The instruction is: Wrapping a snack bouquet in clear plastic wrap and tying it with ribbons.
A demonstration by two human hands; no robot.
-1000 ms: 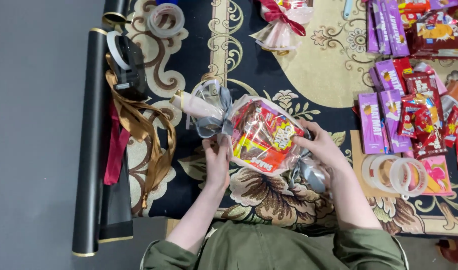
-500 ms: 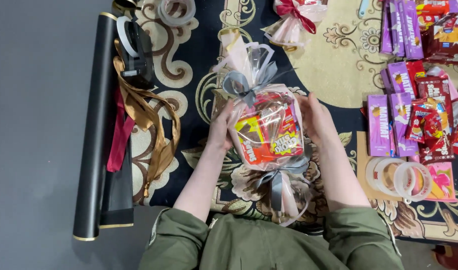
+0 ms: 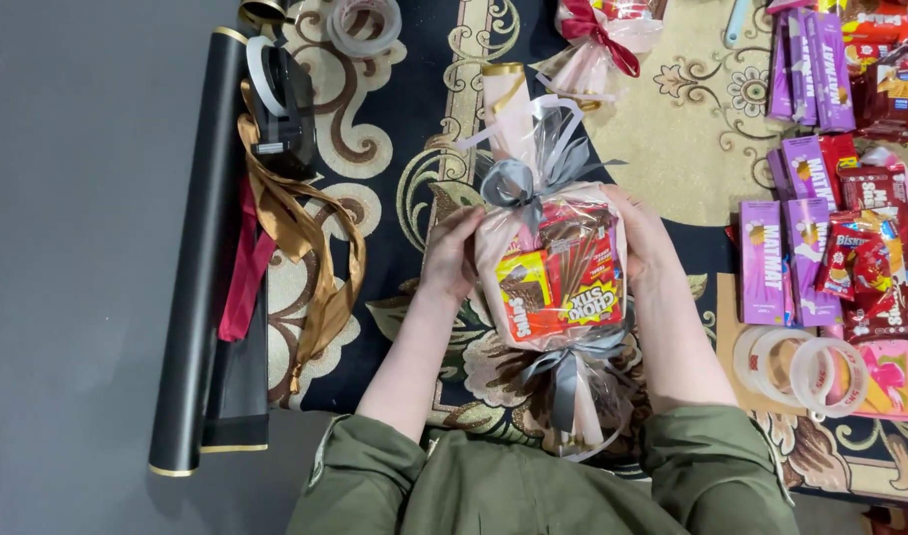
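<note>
I hold a snack bundle (image 3: 558, 272) wrapped in clear and pink cellophane, tied at both ends with grey ribbon bows. It stands lengthwise away from me over the patterned carpet (image 3: 414, 198). My left hand (image 3: 452, 253) presses its left side, fingers spread along the wrap. My right hand (image 3: 644, 238) grips its right side. Red and yellow snack packets show through the wrap. A pale pink roll (image 3: 506, 104) lies just beyond the bundle's far bow.
A long black tube (image 3: 196, 258) and a tape dispenser (image 3: 280, 99) with gold and red ribbons (image 3: 305, 258) lie at left. Purple and red snack boxes (image 3: 801, 238) and tape rolls (image 3: 801, 367) sit at right. Another wrapped bundle (image 3: 602, 35) lies at the top.
The bundle has been turned from tilted sideways to lengthwise and upright between both hands. My hands shifted to its two sides.
</note>
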